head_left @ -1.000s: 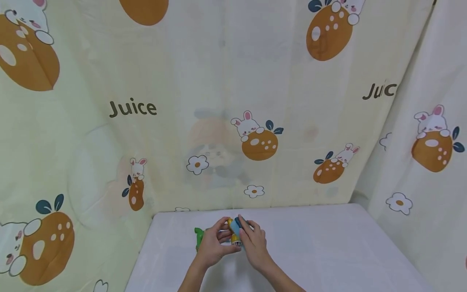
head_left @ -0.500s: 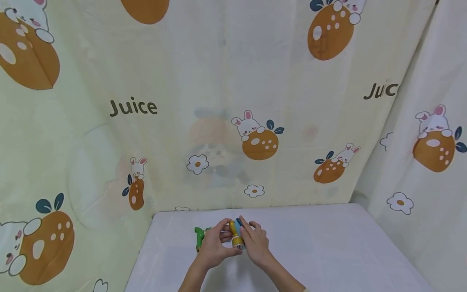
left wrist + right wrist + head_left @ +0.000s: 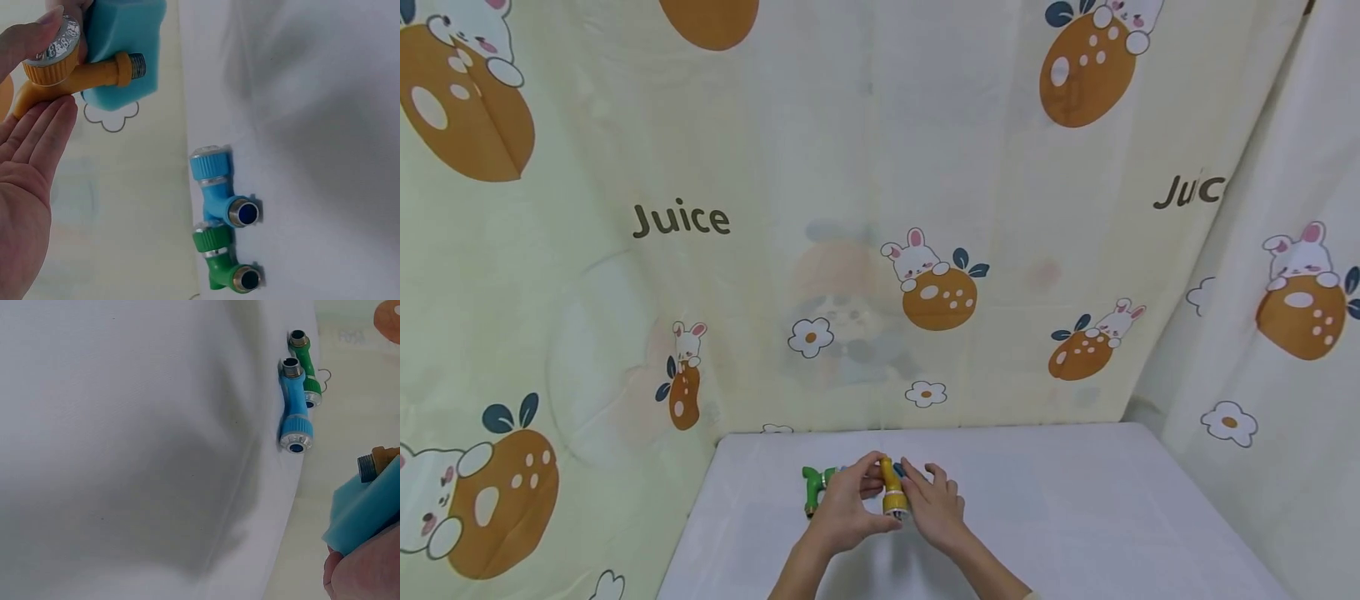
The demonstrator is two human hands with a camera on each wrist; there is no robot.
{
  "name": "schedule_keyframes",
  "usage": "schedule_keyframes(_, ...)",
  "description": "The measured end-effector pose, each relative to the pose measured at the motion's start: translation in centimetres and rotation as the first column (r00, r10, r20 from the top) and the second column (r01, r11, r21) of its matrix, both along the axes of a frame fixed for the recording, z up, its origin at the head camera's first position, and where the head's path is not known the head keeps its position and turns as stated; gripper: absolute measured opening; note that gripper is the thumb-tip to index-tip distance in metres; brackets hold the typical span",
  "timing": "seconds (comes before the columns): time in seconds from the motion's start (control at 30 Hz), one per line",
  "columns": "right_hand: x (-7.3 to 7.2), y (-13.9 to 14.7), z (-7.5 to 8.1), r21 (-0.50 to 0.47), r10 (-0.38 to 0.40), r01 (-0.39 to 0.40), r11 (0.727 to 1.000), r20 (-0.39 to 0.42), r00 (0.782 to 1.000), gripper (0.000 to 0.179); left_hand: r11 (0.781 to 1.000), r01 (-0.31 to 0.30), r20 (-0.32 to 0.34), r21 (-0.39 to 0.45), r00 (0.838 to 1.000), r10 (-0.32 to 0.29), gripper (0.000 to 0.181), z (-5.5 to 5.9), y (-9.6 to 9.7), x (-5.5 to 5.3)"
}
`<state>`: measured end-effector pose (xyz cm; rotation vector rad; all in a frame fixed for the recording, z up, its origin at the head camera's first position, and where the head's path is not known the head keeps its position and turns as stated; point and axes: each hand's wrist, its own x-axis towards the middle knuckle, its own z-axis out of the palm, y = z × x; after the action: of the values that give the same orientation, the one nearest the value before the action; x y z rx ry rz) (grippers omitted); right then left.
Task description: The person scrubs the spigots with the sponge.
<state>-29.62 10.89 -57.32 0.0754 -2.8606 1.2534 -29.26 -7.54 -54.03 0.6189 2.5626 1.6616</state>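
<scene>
A yellow faucet (image 3: 893, 493) stands between the two hands in the head view, its ribbed knob and silver cap toward the person. My left hand (image 3: 844, 507) holds it: in the left wrist view the thumb presses the silver cap and the fingers lie under the yellow body (image 3: 94, 76). Behind the faucet's threaded end is a light-blue sponge (image 3: 125, 31). My right hand (image 3: 938, 512) grips this sponge against the faucet's right side; only a dark blue bit of it shows from the head. In the right wrist view the sponge (image 3: 362, 512) overlaps the faucet's body.
A blue faucet (image 3: 217, 194) and a green faucet (image 3: 219, 265) lie side by side on the white-covered table (image 3: 1060, 517), left of the hands. Behind the table hangs a printed curtain (image 3: 1000, 367).
The sponge has shifted from across the faucet to its right side, uncovering the yellow body. Both hands have moved slightly right and nearer, and the right fingers are more spread.
</scene>
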Motion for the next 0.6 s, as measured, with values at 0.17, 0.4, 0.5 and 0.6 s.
schedule_keyframes(0.17, 0.0, 0.1, -0.6, -0.026, -0.014, 0.013, 1.000, -0.027, 1.000, 0.050, 1.000, 0.001, 0.000, 0.023, 1.000, -0.001, 0.088, -0.1, 0.0, -0.1)
schedule_keyframes(0.4, 0.0, 0.6, -1.5, -0.116, -0.073, 0.062, 0.991, -0.092, 0.993, 0.053, 0.993, -0.043, 0.033, 0.110, 0.999, 0.039, 0.089, -0.6, -0.5, -0.4)
schedule_keyframes(0.5, 0.5, 0.3, -2.0, -0.185, -0.110, 0.079, 0.979, -0.163, 0.981, 0.053, 0.978, -0.118, 0.028, 0.171, 0.993, 0.115, 0.089, -1.2, -1.1, -0.7)
schedule_keyframes(0.6, 1.3, -0.3, -2.3, -0.249, -0.090, 0.031, 0.968, -0.226, 0.970, 0.052, 0.961, -0.183, 0.039, 0.210, 0.983, 0.179, 0.090, -1.6, -1.7, -0.9)
